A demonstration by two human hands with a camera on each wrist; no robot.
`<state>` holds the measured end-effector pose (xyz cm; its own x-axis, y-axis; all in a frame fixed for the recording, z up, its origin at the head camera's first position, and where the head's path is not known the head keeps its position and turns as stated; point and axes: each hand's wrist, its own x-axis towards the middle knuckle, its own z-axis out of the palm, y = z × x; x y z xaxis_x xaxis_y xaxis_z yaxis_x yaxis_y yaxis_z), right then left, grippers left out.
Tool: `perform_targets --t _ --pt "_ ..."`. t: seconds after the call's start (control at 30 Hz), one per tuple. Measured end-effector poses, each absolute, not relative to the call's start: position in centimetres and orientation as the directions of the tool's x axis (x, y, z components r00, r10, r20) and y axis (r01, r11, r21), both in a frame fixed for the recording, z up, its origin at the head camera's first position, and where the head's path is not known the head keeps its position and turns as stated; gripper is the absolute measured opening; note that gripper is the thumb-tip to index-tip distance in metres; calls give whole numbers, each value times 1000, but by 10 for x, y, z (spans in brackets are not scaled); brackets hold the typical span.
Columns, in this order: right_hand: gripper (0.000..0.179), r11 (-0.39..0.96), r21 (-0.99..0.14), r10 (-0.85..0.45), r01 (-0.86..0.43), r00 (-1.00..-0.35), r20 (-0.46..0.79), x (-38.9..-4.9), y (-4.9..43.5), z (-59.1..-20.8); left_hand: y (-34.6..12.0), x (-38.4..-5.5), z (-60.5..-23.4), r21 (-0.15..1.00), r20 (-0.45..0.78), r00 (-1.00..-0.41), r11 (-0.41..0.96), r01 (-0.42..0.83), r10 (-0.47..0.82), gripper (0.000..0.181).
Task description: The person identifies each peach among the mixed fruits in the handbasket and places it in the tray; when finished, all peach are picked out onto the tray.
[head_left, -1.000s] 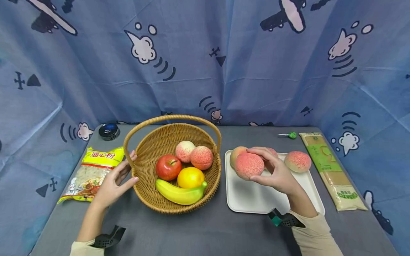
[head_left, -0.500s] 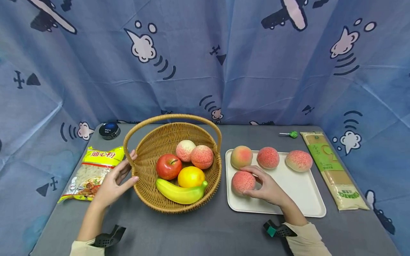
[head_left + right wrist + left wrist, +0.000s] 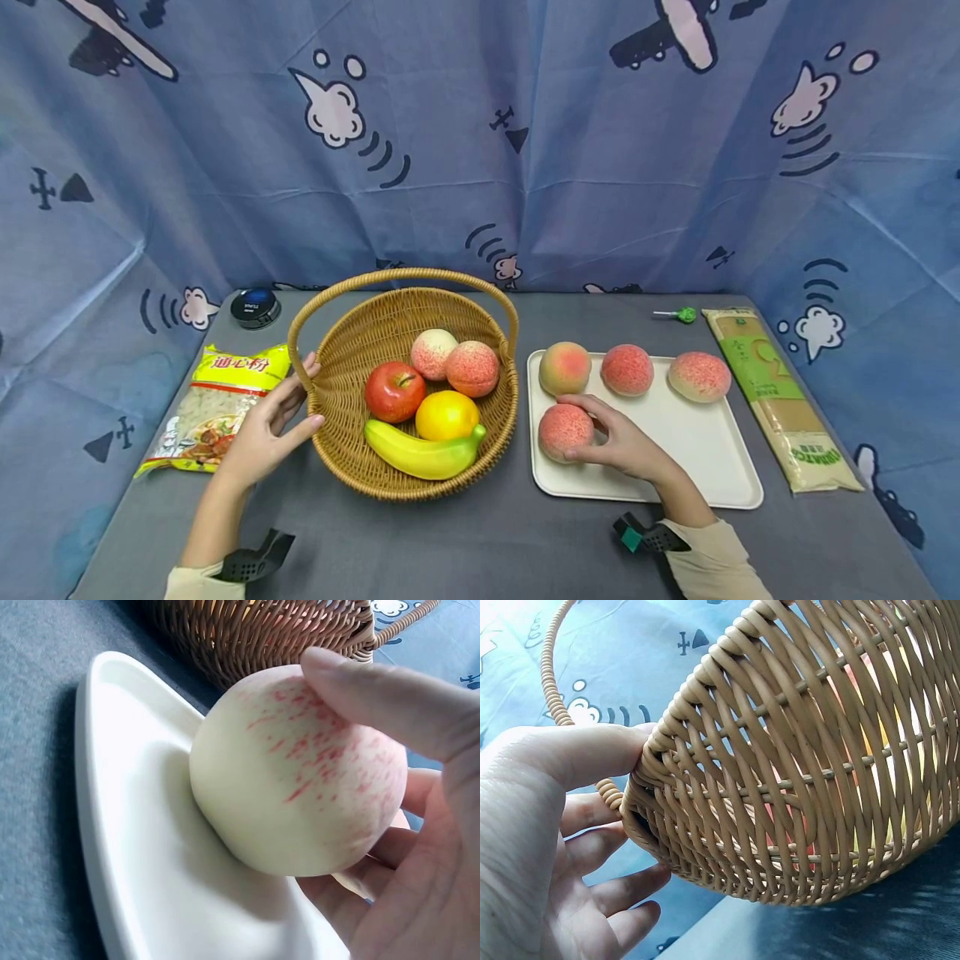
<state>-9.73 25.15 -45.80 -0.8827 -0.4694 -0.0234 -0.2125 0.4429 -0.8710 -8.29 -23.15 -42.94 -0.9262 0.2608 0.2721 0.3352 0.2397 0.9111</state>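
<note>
Right hand: the right hand [image 3: 626,442] grips a peach [image 3: 565,431] with thumb and fingers curled round it; the peach sits on the near-left part of the white tray [image 3: 697,467]
Left hand: the left hand [image 3: 266,429] rests with straight, relaxed fingers against the outer left wall of the wicker basket [image 3: 352,467], thumb on the rim, clasping nothing
Basket contents: red apple [image 3: 394,392], orange [image 3: 447,415], banana [image 3: 422,452] and two peaches [image 3: 456,361] at the back
Tray, far edge: three more peaches [image 3: 627,369] in a row, the rightmost at the tray's right rim
Writing: the yellow macaroni bag [image 3: 217,404] left of the basket bears red Chinese characters, 通心粉; the long pasta packet [image 3: 780,396] right of the tray has green lettering near its near end, too small to read; the round black tin [image 3: 255,307] shows a white word, illegible
Other: a green lollipop [image 3: 678,315] lies behind the tray; blue cartoon-print cloth [image 3: 480,142] surrounds the grey table [image 3: 487,542]
Hard to see: the right wrist view cuts off the tray and the fingertips under the peach; the left wrist view shows fruit only as colour through the weave
</note>
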Motion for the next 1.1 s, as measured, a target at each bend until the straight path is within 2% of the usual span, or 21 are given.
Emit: perform_targets --t 0.77,1.1 --pt "70 457 -870 -447 -184 -893 -46 -98 252 -463 -231 -82 -431 907 290 -920 232 352 262 61" --pt "71 439 -858 -449 -267 -892 47 -92 252 -450 -231 -82 -429 907 287 -922 237 349 260 61"
